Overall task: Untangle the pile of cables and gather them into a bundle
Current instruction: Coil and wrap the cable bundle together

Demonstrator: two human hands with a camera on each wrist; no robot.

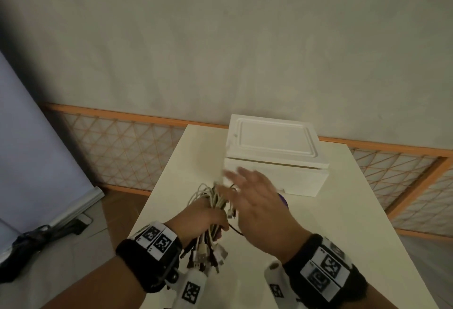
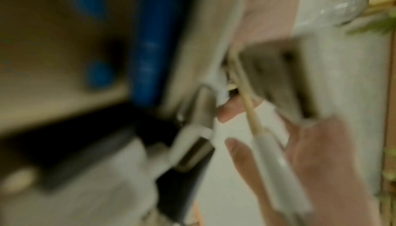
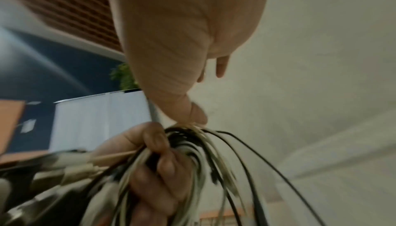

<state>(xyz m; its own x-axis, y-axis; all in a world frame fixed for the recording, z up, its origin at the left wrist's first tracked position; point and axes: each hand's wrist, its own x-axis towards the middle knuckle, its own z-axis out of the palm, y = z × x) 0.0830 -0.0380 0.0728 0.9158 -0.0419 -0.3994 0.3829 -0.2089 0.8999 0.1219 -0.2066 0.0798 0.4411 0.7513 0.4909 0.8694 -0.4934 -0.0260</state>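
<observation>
A bundle of white, beige and black cables (image 1: 211, 195) sits in my left hand (image 1: 202, 215), whose fingers curl round its middle above the table. The loops fan out beyond the fist and the plug ends (image 1: 208, 256) hang toward me. My right hand (image 1: 255, 201) hovers just right of the loops, fingers straight and spread, holding nothing. In the right wrist view my right hand (image 3: 182, 43) shows its bare palm above the left hand's fingers (image 3: 159, 160), wrapped round the cables (image 3: 205, 151). The left wrist view is blurred, showing the left hand (image 2: 321, 162) and plug ends (image 2: 276, 170).
A white lidded box (image 1: 275, 157) stands on the cream table (image 1: 343, 210) just beyond the hands. A small purple object (image 1: 283, 199) peeks out behind my right hand. An orange lattice fence (image 1: 122, 147) runs behind the table. Dark gear (image 1: 36, 237) lies on the floor at left.
</observation>
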